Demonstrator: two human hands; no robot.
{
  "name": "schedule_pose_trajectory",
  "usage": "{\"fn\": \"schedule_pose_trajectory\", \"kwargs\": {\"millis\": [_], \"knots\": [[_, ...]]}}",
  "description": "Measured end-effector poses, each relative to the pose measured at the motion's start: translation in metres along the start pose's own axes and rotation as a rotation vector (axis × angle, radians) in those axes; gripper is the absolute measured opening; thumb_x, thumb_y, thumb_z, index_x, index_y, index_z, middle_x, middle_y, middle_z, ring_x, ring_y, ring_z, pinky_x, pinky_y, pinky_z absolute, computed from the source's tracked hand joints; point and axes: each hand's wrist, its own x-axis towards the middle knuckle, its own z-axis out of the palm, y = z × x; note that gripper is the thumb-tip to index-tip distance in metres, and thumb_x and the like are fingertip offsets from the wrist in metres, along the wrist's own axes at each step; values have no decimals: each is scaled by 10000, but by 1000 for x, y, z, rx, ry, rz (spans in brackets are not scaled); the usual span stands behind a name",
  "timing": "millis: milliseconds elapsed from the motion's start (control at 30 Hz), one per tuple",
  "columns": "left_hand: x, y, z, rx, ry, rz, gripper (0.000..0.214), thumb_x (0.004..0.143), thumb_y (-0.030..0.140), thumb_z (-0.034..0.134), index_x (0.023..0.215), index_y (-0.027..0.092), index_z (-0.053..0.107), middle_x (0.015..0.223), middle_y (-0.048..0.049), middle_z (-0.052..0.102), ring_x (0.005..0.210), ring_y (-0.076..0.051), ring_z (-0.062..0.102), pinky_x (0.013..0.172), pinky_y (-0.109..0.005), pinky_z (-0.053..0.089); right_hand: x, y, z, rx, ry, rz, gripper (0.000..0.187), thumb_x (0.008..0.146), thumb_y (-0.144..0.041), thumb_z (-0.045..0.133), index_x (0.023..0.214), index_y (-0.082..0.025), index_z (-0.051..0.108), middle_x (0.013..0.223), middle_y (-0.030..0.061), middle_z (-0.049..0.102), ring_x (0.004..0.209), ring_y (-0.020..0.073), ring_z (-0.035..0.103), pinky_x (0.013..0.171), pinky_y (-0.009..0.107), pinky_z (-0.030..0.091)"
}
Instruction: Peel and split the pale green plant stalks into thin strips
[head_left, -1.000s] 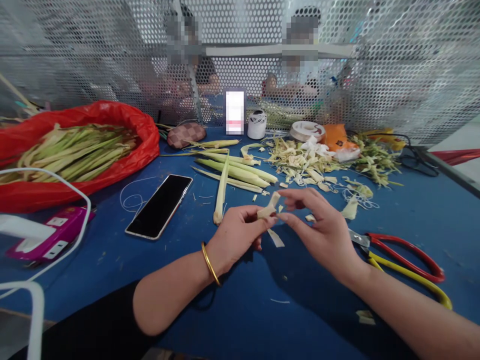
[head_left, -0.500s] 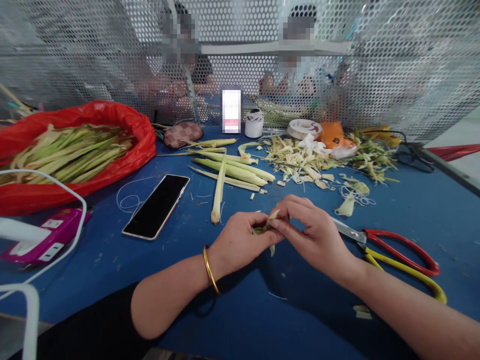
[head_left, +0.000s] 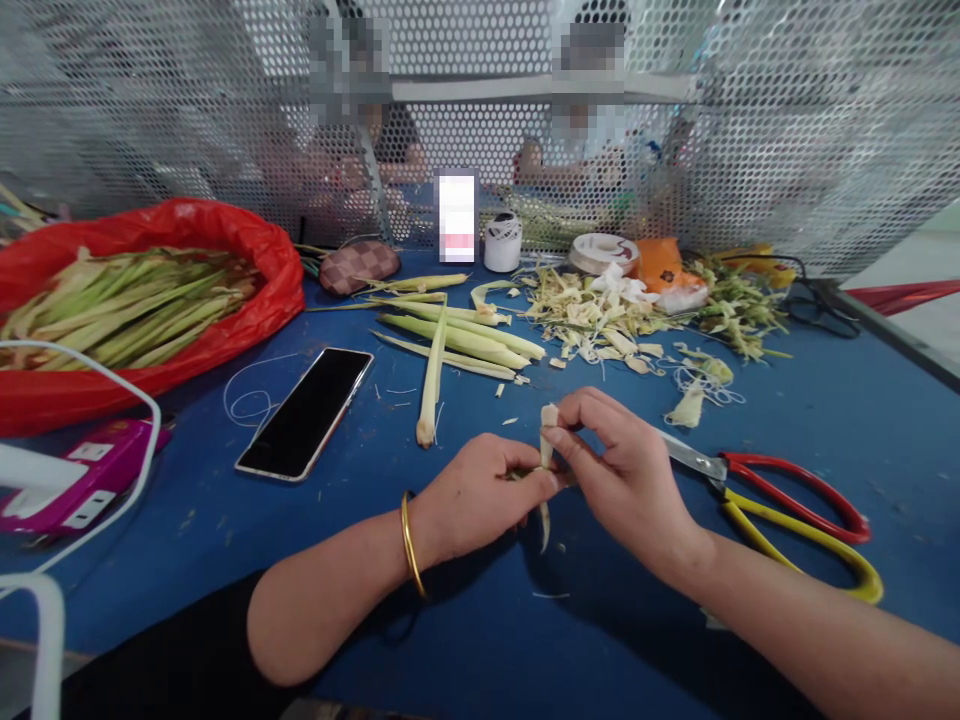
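A small strip of pale green corn husk (head_left: 547, 450) stands upright between my two hands. My left hand (head_left: 484, 485), with a gold bangle at the wrist, is closed on its lower part, and a thin curled end hangs below the fingers. Thumb and forefinger of my right hand (head_left: 615, 460) pinch the husk near its top end. The fingers cover most of the middle. Just right of my right hand lies a pair of scissors (head_left: 709, 465) with red and yellow handles. Several longer husks (head_left: 480, 345) lie on the table beyond my hands.
A red plastic bag (head_left: 281, 260) of husks stands at the left, near a black phone (head_left: 307, 415) and a purple power strip (head_left: 90, 470). Husk scraps (head_left: 585, 310), a tape roll (head_left: 602, 252) and a thread spool (head_left: 502, 243) sit before a perforated metal screen (head_left: 480, 120). People sit behind it.
My right hand's pinch has drawn the husk strip upward, so more of it shows above my left fingers. The curled lower end hangs further down. The whole view has shifted slightly.
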Motion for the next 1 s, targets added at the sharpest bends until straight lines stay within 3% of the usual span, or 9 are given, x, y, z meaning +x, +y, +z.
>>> {"fn": "schedule_pose_trajectory", "kwargs": {"millis": [133,267,400,533,667,1000], "knots": [[1,0,0,-197,-53,-84,244,789,339,583,623,160,577,536,28,541,473,-87,479,472,-209,358,2,2,0,17,-3,3,195,887,-176,504,695,-207,493,712,1,519,659,142,513,602,267,399],[3,0,-3,-436,-20,-186,272,764,399,662,816,134,694,666,-8,610,512,-74,512,476,-193,366,11,8,-8,172,-57,229,162,895,-325,534,818,-197,600,763,15,598,694,153,554,601,264,416],[5,-2,-7,-582,30,-220,347,793,451,650,919,134,712,672,-18,610,531,-73,523,464,-175,372,19,13,-15,354,-177,460,353,848,-517,570,780,-176,630,685,12,596,622,136,519,584,265,401],[5,-3,-7,-629,27,-205,438,826,541,568,914,135,707,676,-25,616,532,-86,546,453,-179,397,18,14,-12,557,-259,599,324,720,-474,731,750,-173,615,613,-12,593,551,106,472,551,250,375],[4,-1,-5,-541,-2,-226,307,819,429,614,841,132,691,665,-41,655,476,-72,530,431,-170,381,15,15,-8,601,-227,576,258,762,-410,695,737,-175,593,569,-18,595,556,110,485,564,253,371],[1,1,-5,-484,-52,-224,145,793,259,620,764,138,694,551,17,574,426,-62,503,450,-177,423,13,11,-7,284,-39,403,208,805,-335,617,665,-189,567,561,-21,587,547,124,521,560,261,395]]}}
